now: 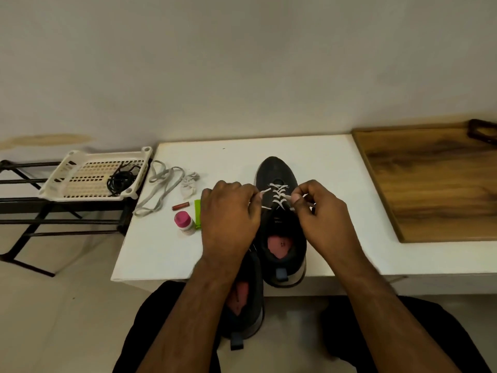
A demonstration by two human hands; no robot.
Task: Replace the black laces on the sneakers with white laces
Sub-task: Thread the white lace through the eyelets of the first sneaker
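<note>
Over the dark sneaker (pixel 279 211) (half-laced), left hand (pixel 228 211) and right hand (pixel 320 214) each pinch a white lace (pixel 278 196) end.

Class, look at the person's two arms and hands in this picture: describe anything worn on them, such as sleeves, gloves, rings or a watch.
Both forearms are bare: no sleeves reach into view. The left hand and right hand wear no gloves, and no watch, band or ring shows on them.

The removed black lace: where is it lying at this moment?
In the head view, the black lace lies bundled in the white perforated tray on the black rack, left of the white table, well away from both hands.
</note>
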